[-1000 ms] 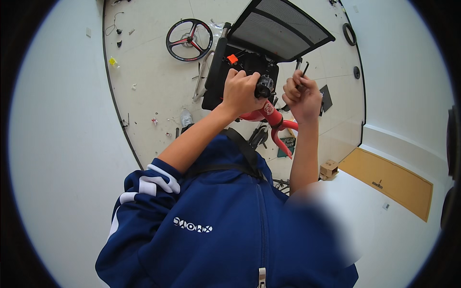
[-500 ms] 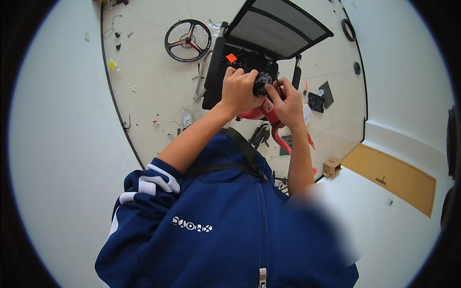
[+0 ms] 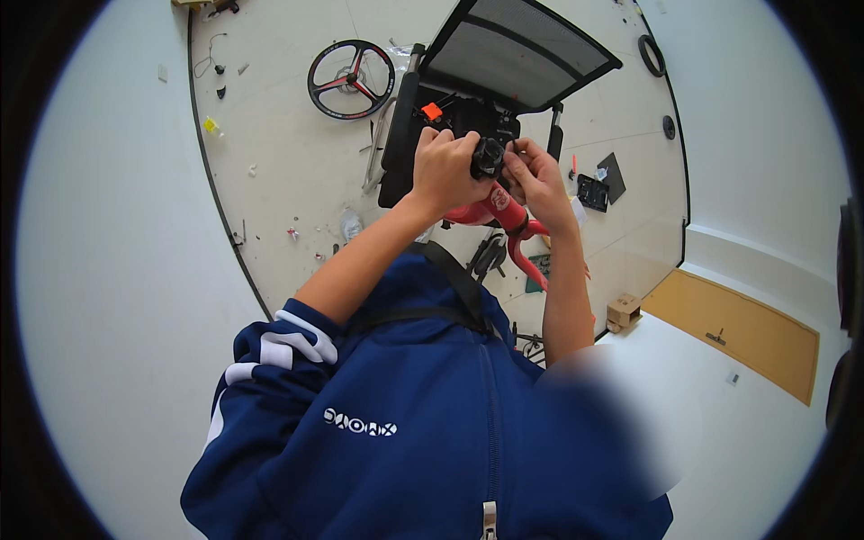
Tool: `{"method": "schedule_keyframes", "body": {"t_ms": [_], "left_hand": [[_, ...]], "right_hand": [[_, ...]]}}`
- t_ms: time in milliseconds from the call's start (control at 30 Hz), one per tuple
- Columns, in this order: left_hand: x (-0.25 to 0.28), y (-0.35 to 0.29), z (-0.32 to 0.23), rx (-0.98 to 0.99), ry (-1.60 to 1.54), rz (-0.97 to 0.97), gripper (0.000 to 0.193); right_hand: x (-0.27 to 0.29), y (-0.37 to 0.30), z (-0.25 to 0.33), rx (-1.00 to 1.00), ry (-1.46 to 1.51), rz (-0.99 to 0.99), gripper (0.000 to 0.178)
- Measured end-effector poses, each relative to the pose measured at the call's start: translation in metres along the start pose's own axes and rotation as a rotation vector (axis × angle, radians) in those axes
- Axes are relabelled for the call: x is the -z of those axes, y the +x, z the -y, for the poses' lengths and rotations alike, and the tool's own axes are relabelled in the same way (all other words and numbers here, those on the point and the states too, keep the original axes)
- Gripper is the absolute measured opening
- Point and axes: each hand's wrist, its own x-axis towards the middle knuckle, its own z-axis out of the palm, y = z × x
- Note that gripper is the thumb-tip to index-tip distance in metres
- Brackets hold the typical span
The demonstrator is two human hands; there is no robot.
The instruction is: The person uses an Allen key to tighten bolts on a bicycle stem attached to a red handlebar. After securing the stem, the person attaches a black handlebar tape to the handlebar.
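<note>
My left hand (image 3: 445, 171) is closed around a black bicycle part (image 3: 489, 157), perhaps a stem, at the upper end of a red bicycle frame (image 3: 508, 211). Just right of it, my right hand (image 3: 540, 184) pinches a thin dark rod (image 3: 511, 145) between thumb and fingers; its kind cannot be made out. Where the rod meets the black part is too small to tell. The frame runs under my hands toward my body, partly hidden by them. Beyond my hands, a black office chair (image 3: 396, 135) has small dark parts and an orange piece (image 3: 432, 112) on its seat.
A black wheel with red spokes (image 3: 352, 79) lies on the floor left of the chair. To the right are an open black toolbox (image 3: 593, 192), a dark flat panel (image 3: 614, 175), a cardboard box (image 3: 623, 311) and a tyre (image 3: 652, 57). Small scraps dot the left floor.
The black part has turned slightly in my left hand's grip. My right hand has shifted a little, its fingers now more drawn together on the thin rod.
</note>
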Motion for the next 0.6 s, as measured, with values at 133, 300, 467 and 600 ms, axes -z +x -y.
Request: {"method": "schedule_keyframes", "body": {"t_ms": [133, 300, 467, 600], "left_hand": [[0.003, 0.002, -0.001, -0.013, 0.002, 0.004, 0.031], [0.002, 0.001, 0.0, -0.025, 0.015, 0.016, 0.032], [0.004, 0.003, 0.001, -0.035, 0.008, 0.007, 0.032], [0.003, 0.004, 0.002, -0.046, -0.004, 0.031, 0.036]], "right_hand": [[0.005, 0.004, -0.004, -0.054, 0.129, 0.024, 0.008], [0.006, 0.009, -0.004, -0.107, 0.174, -0.016, 0.01], [0.009, 0.015, -0.021, -0.144, 0.458, -0.035, 0.013], [0.013, 0.023, -0.025, -0.207, 0.512, -0.063, 0.013]]}}
